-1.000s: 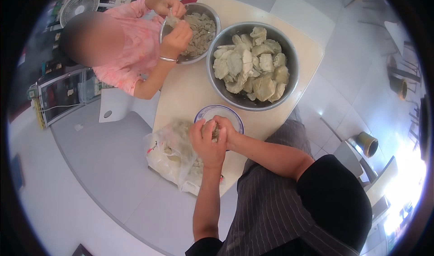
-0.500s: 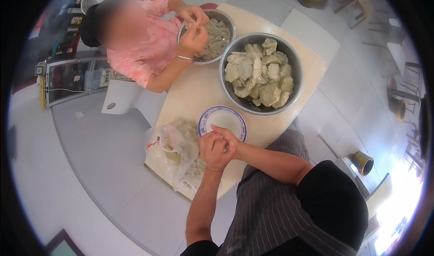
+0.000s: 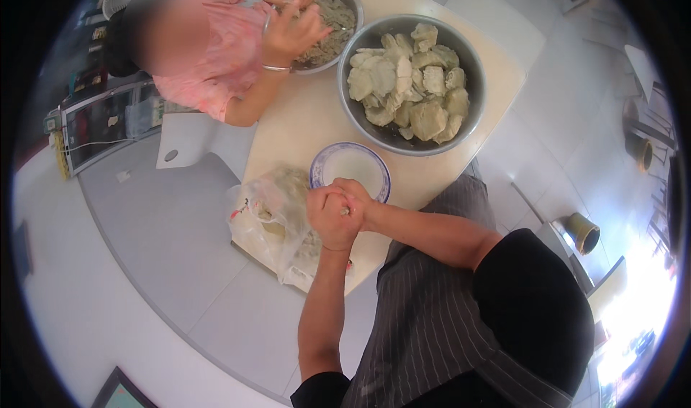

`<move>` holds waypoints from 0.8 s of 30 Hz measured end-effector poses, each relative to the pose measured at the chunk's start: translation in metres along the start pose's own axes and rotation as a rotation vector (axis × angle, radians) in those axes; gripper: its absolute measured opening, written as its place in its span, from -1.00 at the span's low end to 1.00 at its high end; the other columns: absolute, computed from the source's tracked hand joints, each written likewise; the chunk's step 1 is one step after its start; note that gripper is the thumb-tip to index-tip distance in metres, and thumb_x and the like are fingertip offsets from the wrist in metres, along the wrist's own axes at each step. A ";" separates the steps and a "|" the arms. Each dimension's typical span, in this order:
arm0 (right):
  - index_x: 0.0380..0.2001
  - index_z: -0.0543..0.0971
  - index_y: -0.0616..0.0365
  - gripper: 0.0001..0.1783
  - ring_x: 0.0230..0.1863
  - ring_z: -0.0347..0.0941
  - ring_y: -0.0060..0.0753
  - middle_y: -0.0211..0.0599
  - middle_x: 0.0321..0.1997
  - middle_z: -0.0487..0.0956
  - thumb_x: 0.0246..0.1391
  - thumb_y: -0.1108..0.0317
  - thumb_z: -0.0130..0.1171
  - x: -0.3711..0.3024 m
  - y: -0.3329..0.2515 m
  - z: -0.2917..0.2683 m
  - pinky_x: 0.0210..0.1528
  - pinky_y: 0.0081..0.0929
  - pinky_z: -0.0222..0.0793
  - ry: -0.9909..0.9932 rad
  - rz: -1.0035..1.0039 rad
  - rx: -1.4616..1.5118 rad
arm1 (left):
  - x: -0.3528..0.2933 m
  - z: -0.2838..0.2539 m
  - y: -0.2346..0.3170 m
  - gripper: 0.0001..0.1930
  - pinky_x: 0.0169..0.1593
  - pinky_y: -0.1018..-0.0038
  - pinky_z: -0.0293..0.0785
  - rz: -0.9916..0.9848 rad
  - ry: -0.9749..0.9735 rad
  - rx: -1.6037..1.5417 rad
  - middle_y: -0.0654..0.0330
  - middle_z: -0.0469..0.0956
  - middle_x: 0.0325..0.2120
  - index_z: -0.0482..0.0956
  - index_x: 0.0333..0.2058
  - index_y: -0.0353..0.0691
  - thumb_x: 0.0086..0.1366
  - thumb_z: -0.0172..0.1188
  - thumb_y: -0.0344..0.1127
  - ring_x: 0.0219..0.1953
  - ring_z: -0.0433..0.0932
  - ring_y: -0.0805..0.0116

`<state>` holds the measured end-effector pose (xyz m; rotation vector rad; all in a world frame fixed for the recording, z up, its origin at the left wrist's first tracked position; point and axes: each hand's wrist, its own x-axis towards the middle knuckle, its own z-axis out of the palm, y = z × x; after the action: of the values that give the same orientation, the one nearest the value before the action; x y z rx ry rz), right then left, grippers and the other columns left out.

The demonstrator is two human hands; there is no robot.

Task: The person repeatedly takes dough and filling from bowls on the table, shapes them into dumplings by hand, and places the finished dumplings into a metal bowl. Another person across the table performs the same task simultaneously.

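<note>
Over the near rim of a white plate with a blue patterned border, my two hands are clasped together. My left hand is closed with its fingers wrapped against my right hand, which is closed around it from the far side. A bit of a pale greenish food piece shows between them; the rest is hidden in the palms. Left of my hands lies a clear plastic bag with greyish-green food in it. Beyond the plate stands a large metal basin heaped with pale greenish chunks.
Across the cream table, a person in a pink shirt works with both hands over a smaller metal bowl of shredded greenish food. A white chair stands at the left. A yellowish bin is on the floor at right.
The table and bowls sit higher in the picture as the view has shifted. My hands stay clasped, with the left turned more over the piece. The other person's near hand has opened out.
</note>
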<state>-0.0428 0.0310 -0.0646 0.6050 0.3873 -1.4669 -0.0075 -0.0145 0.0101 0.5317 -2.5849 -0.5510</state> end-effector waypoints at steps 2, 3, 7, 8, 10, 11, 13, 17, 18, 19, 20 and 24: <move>-0.49 0.42 0.03 -0.81 -0.44 0.34 -0.43 -0.39 -0.49 0.39 0.11 0.22 -0.09 0.006 0.004 -0.003 -0.36 -0.37 0.32 -0.051 0.011 0.061 | 0.003 -0.002 0.001 -0.84 -0.39 0.35 0.42 -0.014 -0.004 0.001 0.15 0.47 -0.48 0.35 -0.63 -0.18 -0.17 0.17 -0.51 -0.43 0.44 0.16; -0.49 0.41 0.03 -0.81 -0.43 0.34 -0.43 -0.39 -0.48 0.39 0.12 0.22 -0.10 0.009 0.006 -0.005 -0.35 -0.36 0.32 -0.077 0.014 0.090 | 0.004 -0.001 0.001 -0.85 -0.40 0.35 0.43 -0.019 -0.005 0.001 0.15 0.48 -0.47 0.35 -0.63 -0.18 -0.17 0.17 -0.51 -0.43 0.44 0.16; -0.46 0.41 0.06 -0.81 -0.39 0.34 -0.41 -0.37 -0.46 0.40 0.13 0.23 -0.10 0.010 0.010 -0.002 -0.31 -0.34 0.30 -0.018 -0.002 0.082 | 0.005 -0.002 0.001 -0.85 -0.40 0.36 0.42 -0.051 -0.004 0.009 0.14 0.48 -0.48 0.35 -0.63 -0.19 -0.18 0.15 -0.54 -0.43 0.44 0.16; -0.45 0.41 0.07 -0.80 -0.38 0.34 -0.41 -0.37 -0.45 0.40 0.14 0.22 -0.11 0.009 0.010 0.000 -0.31 -0.34 0.30 -0.004 0.017 0.111 | 0.005 -0.002 0.001 -0.85 -0.41 0.36 0.42 -0.052 -0.003 0.009 0.14 0.48 -0.49 0.35 -0.63 -0.19 -0.18 0.15 -0.55 -0.44 0.44 0.16; -0.49 0.41 0.06 -0.81 -0.42 0.35 -0.43 -0.38 -0.49 0.40 0.11 0.23 -0.08 0.009 0.009 0.003 -0.34 -0.38 0.30 0.027 0.035 0.141 | 0.006 -0.002 0.001 -0.84 -0.42 0.36 0.41 -0.054 -0.004 0.018 0.14 0.47 -0.51 0.34 -0.63 -0.19 -0.17 0.14 -0.56 -0.45 0.44 0.16; -0.54 0.41 0.05 -0.81 -0.47 0.35 -0.45 -0.40 -0.53 0.40 0.08 0.24 -0.05 0.010 0.008 0.005 -0.38 -0.42 0.30 0.042 0.034 0.141 | 0.009 -0.003 0.003 -0.84 -0.43 0.36 0.40 -0.053 -0.005 0.029 0.14 0.46 -0.52 0.33 -0.64 -0.19 -0.17 0.13 -0.56 -0.46 0.43 0.16; -0.59 0.41 0.04 -0.80 -0.51 0.35 -0.47 -0.41 -0.57 0.41 0.04 0.24 -0.02 0.010 0.007 0.008 -0.42 -0.46 0.31 0.052 0.037 0.154 | 0.013 -0.003 0.005 -0.84 -0.44 0.36 0.39 -0.055 -0.009 0.038 0.14 0.45 -0.53 0.32 -0.64 -0.19 -0.16 0.12 -0.56 -0.48 0.43 0.16; -0.58 0.41 0.05 -0.80 -0.51 0.36 -0.46 -0.41 -0.57 0.41 0.04 0.23 -0.02 0.006 0.004 0.013 -0.41 -0.44 0.32 0.060 0.048 0.175 | 0.015 -0.004 0.006 -0.83 -0.44 0.34 0.37 -0.062 -0.014 0.034 0.13 0.43 -0.55 0.30 -0.65 -0.19 -0.15 0.12 -0.56 -0.49 0.42 0.15; -0.58 0.41 0.05 -0.80 -0.51 0.36 -0.46 -0.40 -0.57 0.41 0.04 0.23 -0.02 0.004 0.003 0.015 -0.41 -0.44 0.32 0.069 0.047 0.174 | 0.015 -0.004 0.005 -0.83 -0.44 0.34 0.37 -0.062 -0.015 0.032 0.13 0.43 -0.55 0.30 -0.65 -0.19 -0.15 0.12 -0.56 -0.49 0.42 0.14; -0.58 0.41 0.05 -0.80 -0.51 0.36 -0.46 -0.40 -0.57 0.41 0.04 0.23 -0.02 0.004 0.003 0.016 -0.40 -0.43 0.32 0.081 0.059 0.173 | 0.015 -0.003 0.005 -0.83 -0.44 0.34 0.37 -0.059 -0.013 0.040 0.13 0.43 -0.56 0.30 -0.65 -0.19 -0.15 0.12 -0.55 -0.49 0.42 0.14; -0.58 0.41 0.05 -0.80 -0.50 0.36 -0.46 -0.41 -0.57 0.42 0.04 0.23 -0.02 0.004 0.003 0.016 -0.40 -0.43 0.33 0.092 0.071 0.173 | 0.015 -0.003 0.005 -0.83 -0.44 0.33 0.37 -0.054 -0.011 0.049 0.13 0.43 -0.56 0.30 -0.65 -0.19 -0.15 0.12 -0.55 -0.49 0.42 0.14; -0.40 0.40 0.06 -0.77 -0.31 0.36 -0.37 -0.34 -0.39 0.43 0.15 0.15 -0.09 0.012 0.007 0.004 -0.25 -0.31 0.30 -0.021 0.088 0.158 | 0.017 -0.003 0.005 -0.83 -0.45 0.32 0.36 -0.047 -0.020 0.054 0.13 0.42 -0.57 0.29 -0.65 -0.20 -0.15 0.12 -0.55 -0.49 0.42 0.13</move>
<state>-0.0354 0.0189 -0.0678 0.7230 0.2266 -1.4268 -0.0216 -0.0185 0.0201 0.6097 -2.6188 -0.5058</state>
